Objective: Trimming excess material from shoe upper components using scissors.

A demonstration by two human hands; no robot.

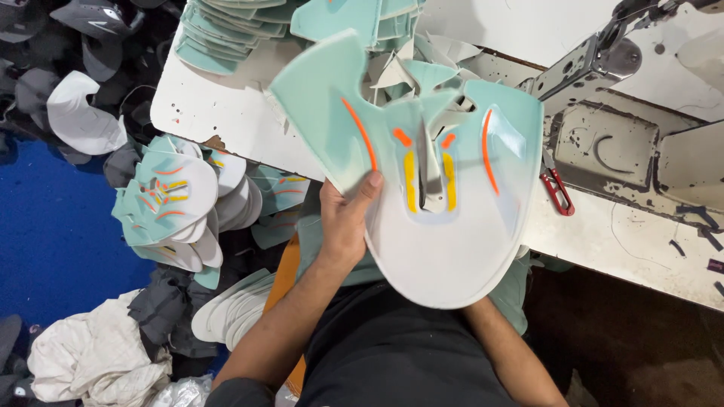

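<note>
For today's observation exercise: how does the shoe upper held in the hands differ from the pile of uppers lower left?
The held shoe upper is single, raised and spread flat by the left hand; the pile of uppers is many pieces, overlapped and curled, untouched. Both are mint and white with orange and yellow stripes.

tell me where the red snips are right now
In the head view, the red snips lie on the white worktable, right of the mint and white shoe upper and just below the sewing machine's metal bed.

The shoe upper piece is at centre frame, the sewing machine upper right, stacked pieces at left.
</note>
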